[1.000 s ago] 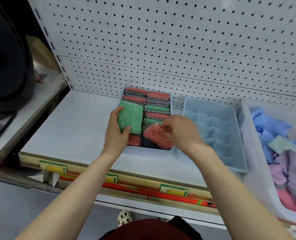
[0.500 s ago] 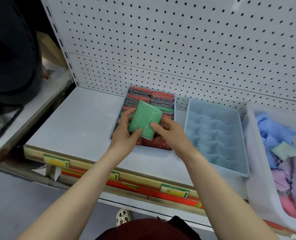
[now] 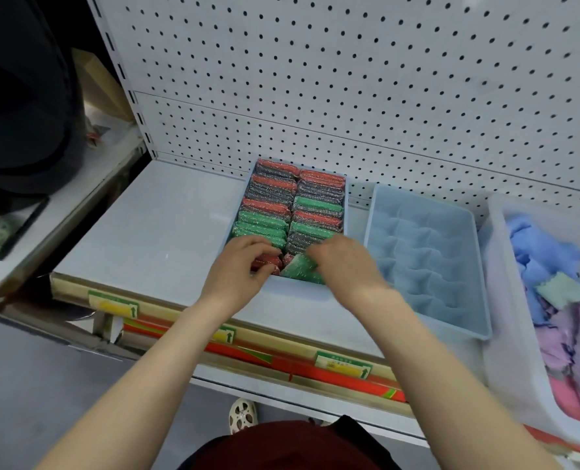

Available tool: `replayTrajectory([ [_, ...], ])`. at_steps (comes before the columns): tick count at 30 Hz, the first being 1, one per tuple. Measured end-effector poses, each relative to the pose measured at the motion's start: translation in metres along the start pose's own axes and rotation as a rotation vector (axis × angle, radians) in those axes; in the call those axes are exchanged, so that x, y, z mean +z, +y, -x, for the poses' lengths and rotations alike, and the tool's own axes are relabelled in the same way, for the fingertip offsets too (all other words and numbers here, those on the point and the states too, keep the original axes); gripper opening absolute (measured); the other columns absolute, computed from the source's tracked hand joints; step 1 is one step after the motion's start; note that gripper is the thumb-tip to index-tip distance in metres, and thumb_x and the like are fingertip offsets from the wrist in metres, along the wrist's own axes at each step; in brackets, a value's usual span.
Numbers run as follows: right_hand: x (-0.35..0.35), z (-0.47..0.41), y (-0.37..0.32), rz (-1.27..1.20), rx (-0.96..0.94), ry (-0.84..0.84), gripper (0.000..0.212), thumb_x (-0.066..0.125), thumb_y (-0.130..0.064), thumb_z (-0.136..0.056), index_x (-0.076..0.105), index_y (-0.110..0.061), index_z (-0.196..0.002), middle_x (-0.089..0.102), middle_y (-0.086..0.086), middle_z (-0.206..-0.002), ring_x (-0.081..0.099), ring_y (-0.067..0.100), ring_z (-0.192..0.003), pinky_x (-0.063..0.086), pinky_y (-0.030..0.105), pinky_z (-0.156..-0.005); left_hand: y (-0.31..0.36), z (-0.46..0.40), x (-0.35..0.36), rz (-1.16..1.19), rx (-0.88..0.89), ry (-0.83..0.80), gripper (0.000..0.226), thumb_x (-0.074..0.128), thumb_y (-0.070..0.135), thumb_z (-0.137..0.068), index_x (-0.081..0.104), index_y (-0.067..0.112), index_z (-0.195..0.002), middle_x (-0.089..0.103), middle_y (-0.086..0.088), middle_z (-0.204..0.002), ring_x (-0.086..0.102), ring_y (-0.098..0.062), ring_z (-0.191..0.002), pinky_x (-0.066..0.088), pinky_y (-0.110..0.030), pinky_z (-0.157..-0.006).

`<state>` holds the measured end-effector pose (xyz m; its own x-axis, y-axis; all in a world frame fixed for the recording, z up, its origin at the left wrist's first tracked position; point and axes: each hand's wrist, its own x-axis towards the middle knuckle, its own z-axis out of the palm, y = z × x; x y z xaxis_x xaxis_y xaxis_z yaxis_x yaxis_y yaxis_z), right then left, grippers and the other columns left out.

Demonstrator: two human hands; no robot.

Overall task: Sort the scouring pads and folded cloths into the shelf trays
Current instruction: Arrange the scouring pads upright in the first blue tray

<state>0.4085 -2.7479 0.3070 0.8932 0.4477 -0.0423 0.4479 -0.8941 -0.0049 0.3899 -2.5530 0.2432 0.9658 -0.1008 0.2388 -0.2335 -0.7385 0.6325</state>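
A pale blue tray (image 3: 347, 212) on the shelf holds two rows of red, green and grey glittery scouring pads standing on edge. My right hand (image 3: 344, 262) grips a green scouring pad (image 3: 300, 269) at the near end of the right row, the pad tilted and partly down in the tray. My left hand (image 3: 239, 271) has its curled fingers on the red pads (image 3: 265, 261) at the near end of the left row. A second blue tray (image 3: 427, 262) with wavy dividers lies to the right, with nothing in it.
A white bin (image 3: 505, 300) at the far right holds loose blue, green, pink and purple cloths (image 3: 553, 286). Behind the trays rises a white pegboard (image 3: 349, 79). The white shelf (image 3: 146, 225) stretches left of the trays. A dark-clothed person (image 3: 20, 96) stands at far left.
The green pad, earlier held above the tray between both hands, has gone down into the near end of the right row. My left hand has shifted onto the near red pads.
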Motion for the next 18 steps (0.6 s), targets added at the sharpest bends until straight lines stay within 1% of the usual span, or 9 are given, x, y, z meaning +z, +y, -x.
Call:
replayTrajectory([
  [2, 0.008, -0.005, -0.010, 0.019, -0.053, -0.071, 0.029, 0.056, 0.004, -0.086, 0.068, -0.013, -0.106, 0.066, 0.009, -0.092, 0.059, 0.031, -0.097, 0.039, 0.035, -0.066, 0.001, 0.000, -0.001, -0.015, -0.007, -0.009, 0.023, 0.070, 0.018, -0.087, 0.072, 0.020, -0.110, 0.062, 0.007, -0.117, 0.051, -0.013, -0.112, 0.033, -0.018, -0.093],
  [3, 0.007, -0.009, -0.007, -0.037, -0.042, -0.091, 0.026, 0.062, -0.004, -0.087, 0.070, -0.015, -0.109, 0.069, 0.008, -0.098, 0.061, 0.031, -0.099, 0.043, 0.035, -0.069, 0.001, 0.000, -0.001, -0.017, -0.011, -0.012, 0.023, 0.070, 0.019, -0.087, 0.072, 0.021, -0.110, 0.061, 0.007, -0.117, 0.051, -0.012, -0.112, 0.034, -0.018, -0.093],
  [5, 0.003, -0.014, 0.007, -0.267, 0.012, -0.106, 0.029, 0.073, -0.024, -0.086, 0.071, -0.020, -0.114, 0.071, 0.002, -0.103, 0.064, 0.025, -0.098, 0.049, 0.032, -0.080, 0.000, -0.001, -0.002, -0.010, -0.015, -0.021, 0.021, 0.070, 0.019, -0.087, 0.072, 0.020, -0.109, 0.061, 0.007, -0.115, 0.051, -0.013, -0.112, 0.037, -0.020, -0.093],
  [6, 0.002, -0.012, 0.012, -0.379, 0.032, -0.098, 0.031, 0.076, -0.029, -0.084, 0.073, -0.021, -0.113, 0.071, -0.002, -0.101, 0.064, 0.020, -0.093, 0.049, 0.030, -0.081, -0.001, -0.001, -0.003, -0.006, -0.014, -0.023, 0.021, 0.070, 0.019, -0.087, 0.072, 0.020, -0.108, 0.062, 0.007, -0.114, 0.052, -0.013, -0.111, 0.038, -0.021, -0.093],
  [8, 0.005, -0.006, 0.013, -0.470, 0.040, -0.050, 0.022, 0.077, -0.027, -0.083, 0.077, -0.022, -0.105, 0.073, -0.005, -0.095, 0.065, 0.015, -0.085, 0.050, 0.029, -0.080, -0.001, -0.001, -0.002, -0.010, -0.018, -0.019, 0.020, 0.070, 0.019, -0.087, 0.073, 0.020, -0.107, 0.062, 0.007, -0.113, 0.051, -0.013, -0.111, 0.037, -0.021, -0.092],
  [10, 0.015, -0.003, 0.007, -0.494, 0.038, -0.032, 0.010, 0.075, -0.023, -0.084, 0.080, -0.019, -0.092, 0.074, -0.004, -0.088, 0.065, 0.015, -0.079, 0.052, 0.033, -0.078, 0.000, -0.002, -0.002, -0.020, -0.027, -0.021, 0.018, 0.069, 0.020, -0.088, 0.074, 0.021, -0.105, 0.062, 0.008, -0.112, 0.051, -0.013, -0.110, 0.038, -0.021, -0.091],
  [11, 0.018, -0.005, 0.005, -0.494, 0.036, -0.040, 0.008, 0.074, -0.023, -0.085, 0.080, -0.018, -0.088, 0.074, -0.004, -0.085, 0.064, 0.015, -0.076, 0.052, 0.035, -0.077, 0.001, -0.002, -0.001, -0.023, -0.032, -0.025, 0.018, 0.069, 0.020, -0.087, 0.074, 0.021, -0.105, 0.062, 0.008, -0.111, 0.051, -0.013, -0.109, 0.038, -0.022, -0.090],
  [15, 0.018, -0.013, 0.014, -0.617, 0.102, -0.098, 0.008, 0.080, -0.021, -0.079, 0.081, -0.019, -0.087, 0.076, -0.005, -0.084, 0.067, 0.010, -0.075, 0.055, 0.032, -0.077, 0.001, -0.003, -0.002, -0.016, -0.040, -0.031, 0.017, 0.071, 0.019, -0.086, 0.074, 0.022, -0.103, 0.062, 0.009, -0.109, 0.050, -0.013, -0.108, 0.039, -0.022, -0.089],
  [18, 0.020, -0.012, 0.012, -0.595, 0.079, -0.098, 0.007, 0.080, -0.019, -0.080, 0.080, -0.018, -0.087, 0.074, -0.007, -0.083, 0.064, 0.010, -0.074, 0.055, 0.033, -0.078, 0.002, -0.004, -0.002, -0.021, -0.035, -0.023, 0.016, 0.071, 0.019, -0.086, 0.074, 0.022, -0.101, 0.063, 0.009, -0.106, 0.050, -0.012, -0.106, 0.037, -0.021, -0.088],
])
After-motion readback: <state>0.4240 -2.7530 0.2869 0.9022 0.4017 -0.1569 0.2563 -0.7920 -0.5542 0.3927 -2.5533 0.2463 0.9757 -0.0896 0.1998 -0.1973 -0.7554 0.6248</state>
